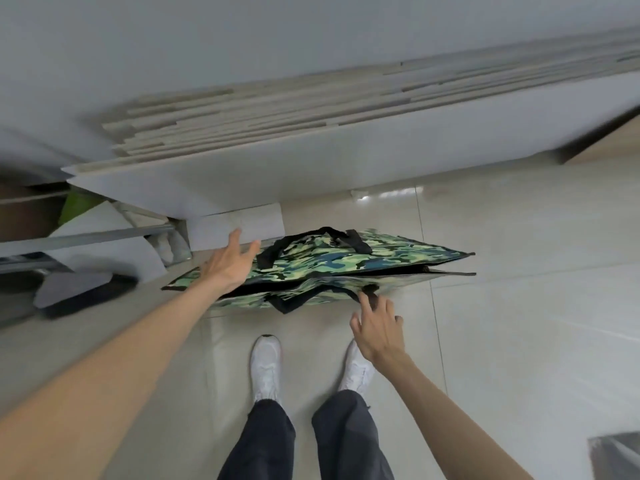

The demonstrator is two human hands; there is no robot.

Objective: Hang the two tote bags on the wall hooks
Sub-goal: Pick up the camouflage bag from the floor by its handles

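Head view, looking steeply down from standing height

The single wide-angle camera sat on the person's head and faced forward and down, so the tiled floor (519, 271) filled most of the picture and the person's own white shoes (266, 365) stood at the lower middle. Both bare forearms entered from the bottom corners, near the lens and large. Farther off, across the upper part, ran the stacked white boards (311, 161) leaning at the wall (242, 36), bent by the lens. There was no second view to share any part of the scene.
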